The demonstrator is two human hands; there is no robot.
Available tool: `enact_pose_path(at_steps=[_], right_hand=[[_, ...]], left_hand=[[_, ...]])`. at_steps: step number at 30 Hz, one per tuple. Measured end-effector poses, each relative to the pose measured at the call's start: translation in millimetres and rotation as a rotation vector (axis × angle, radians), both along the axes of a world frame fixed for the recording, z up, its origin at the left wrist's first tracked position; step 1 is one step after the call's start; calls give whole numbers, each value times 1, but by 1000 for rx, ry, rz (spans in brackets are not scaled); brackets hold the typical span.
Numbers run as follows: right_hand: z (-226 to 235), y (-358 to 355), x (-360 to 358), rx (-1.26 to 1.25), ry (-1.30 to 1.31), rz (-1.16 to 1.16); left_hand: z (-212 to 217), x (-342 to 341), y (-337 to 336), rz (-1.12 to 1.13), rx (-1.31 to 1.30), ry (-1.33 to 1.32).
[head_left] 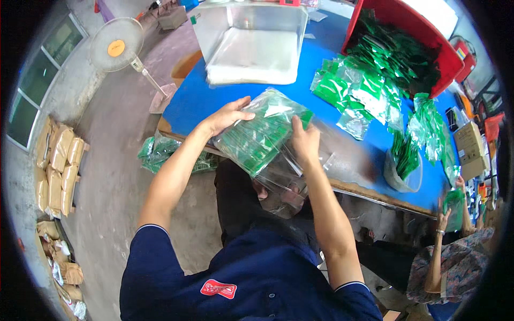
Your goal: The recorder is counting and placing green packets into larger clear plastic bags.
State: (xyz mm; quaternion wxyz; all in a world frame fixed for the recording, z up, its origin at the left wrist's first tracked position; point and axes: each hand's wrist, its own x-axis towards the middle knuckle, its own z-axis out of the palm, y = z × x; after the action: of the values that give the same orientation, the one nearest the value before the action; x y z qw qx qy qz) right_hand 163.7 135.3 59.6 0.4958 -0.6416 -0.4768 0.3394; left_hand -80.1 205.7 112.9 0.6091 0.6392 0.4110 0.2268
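Observation:
A clear plastic bag full of flat green packets (251, 140) is held up in front of me at the table's near edge. My left hand (229, 115) grips its upper left side, thumb on top and the fingers mostly hidden. My right hand (306, 141) closes on its right side, thumb pressed on the plastic. The loose, see-through end of the bag hangs down below my right hand. Just beyond it, a clear bin (302, 37) lies tipped toward me, with a stack of clear plastic bags (251, 56) in it.
On the blue table (187, 109), a tipped red crate (452, 61) spills green packets (369, 91). A clear tub (404, 182) holds more. At right, a co-worker's hands (445, 216) hold a green packet. Filled bags (158, 152) lie on the floor; a fan (116, 45) stands at left.

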Motion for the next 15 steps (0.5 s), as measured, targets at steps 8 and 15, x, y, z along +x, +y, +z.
enact_pose_path(at_steps=[8, 15], right_hand=[[49, -11, -4, -168, -360, 57], [6, 6, 2, 35, -377, -25]], left_hand=[[10, -1, -26, -70, -253, -317], [4, 16, -20, -75, 34, -25]])
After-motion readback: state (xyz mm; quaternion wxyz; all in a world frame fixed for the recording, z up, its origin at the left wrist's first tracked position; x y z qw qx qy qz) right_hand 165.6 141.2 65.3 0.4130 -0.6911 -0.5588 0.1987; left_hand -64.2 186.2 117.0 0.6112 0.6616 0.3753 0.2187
